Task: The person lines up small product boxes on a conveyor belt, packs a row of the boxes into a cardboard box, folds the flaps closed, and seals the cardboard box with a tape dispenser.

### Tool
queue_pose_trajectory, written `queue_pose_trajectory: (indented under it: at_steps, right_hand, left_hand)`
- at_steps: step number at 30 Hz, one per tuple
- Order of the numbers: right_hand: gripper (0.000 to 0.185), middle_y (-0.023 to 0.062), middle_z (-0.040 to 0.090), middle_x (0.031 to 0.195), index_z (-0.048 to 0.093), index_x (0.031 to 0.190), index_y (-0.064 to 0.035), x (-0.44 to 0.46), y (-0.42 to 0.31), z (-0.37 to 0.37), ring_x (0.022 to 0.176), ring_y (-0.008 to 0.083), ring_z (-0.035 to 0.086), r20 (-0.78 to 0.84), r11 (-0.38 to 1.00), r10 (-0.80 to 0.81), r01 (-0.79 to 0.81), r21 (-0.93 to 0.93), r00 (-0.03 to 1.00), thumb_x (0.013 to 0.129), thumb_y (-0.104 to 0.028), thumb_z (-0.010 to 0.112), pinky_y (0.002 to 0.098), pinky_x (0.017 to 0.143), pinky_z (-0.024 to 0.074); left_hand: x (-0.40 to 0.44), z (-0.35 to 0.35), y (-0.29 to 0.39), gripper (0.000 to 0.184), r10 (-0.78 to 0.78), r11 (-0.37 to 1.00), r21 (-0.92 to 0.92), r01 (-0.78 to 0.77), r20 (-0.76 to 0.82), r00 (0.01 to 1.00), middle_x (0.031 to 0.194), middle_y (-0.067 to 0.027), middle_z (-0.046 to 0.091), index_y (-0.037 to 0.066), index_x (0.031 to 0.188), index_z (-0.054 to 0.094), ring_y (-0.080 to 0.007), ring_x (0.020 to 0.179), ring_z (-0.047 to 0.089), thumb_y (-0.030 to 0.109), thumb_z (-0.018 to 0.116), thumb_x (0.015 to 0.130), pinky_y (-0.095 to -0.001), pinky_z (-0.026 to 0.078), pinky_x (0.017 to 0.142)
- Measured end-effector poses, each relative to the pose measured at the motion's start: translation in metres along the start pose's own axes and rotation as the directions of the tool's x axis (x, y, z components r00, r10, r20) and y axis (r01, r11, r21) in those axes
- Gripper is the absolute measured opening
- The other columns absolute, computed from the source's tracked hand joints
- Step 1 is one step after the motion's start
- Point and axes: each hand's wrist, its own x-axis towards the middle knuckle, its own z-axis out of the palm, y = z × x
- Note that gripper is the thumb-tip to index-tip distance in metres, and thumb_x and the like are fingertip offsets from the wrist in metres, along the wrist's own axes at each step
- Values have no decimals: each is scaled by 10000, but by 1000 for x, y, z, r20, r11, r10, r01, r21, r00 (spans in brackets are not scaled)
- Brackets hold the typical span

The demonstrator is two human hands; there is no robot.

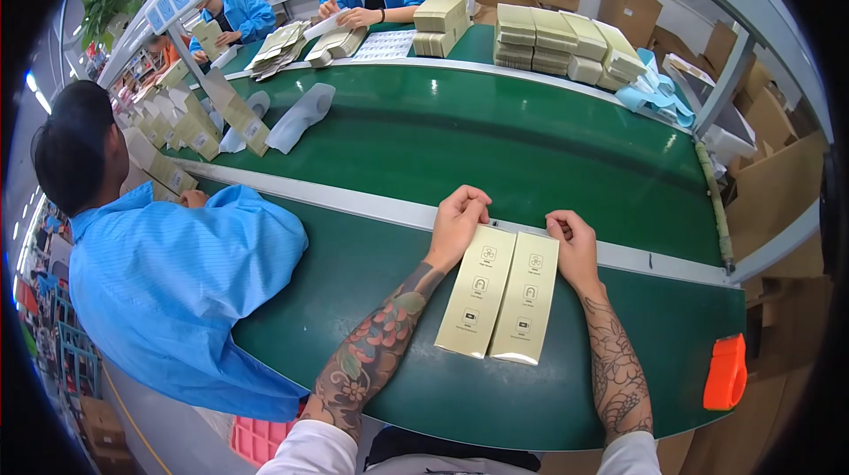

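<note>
left hand (462,218) — curled at left carton (475,294) | right hand (573,243) — curled by right carton (528,298) | both grips unclear

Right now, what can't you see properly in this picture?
Head view, undersides of the left carton and right carton: hidden by their own tops.
Head view, words under the icons: too small to read surely.
Head view, white sleeves: upper parts cut off by the bottom edge.

A: Hand positions, relative to the two pale cartons (475,294)?
B: Left hand (462,217), fingers curled, at the cartons' far left corner. Right hand (575,241), likewise curled, at their far right corner. Grip unclear.
A: Surroundings?
B: Green belt (495,143) beyond the cartons; orange object (725,373) to their right; blue-clad co-worker (172,271) left.
</note>
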Motion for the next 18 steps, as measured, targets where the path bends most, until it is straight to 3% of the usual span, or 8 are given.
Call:
queue_pose_trajectory:
  at_steps: [18]
  right_hand:
    - [132,78,658,842,648,967,19,1,-2,1,708,133,588,2,1000,27,-27,8,1000,908,-97,626,268,651,486]
  left_hand:
    - [2,-2,2,101,-20,1000,-14,20,-1,1000,682,-12,578,17,910,587,-61,618,507,63,497,905,-218,389,578]
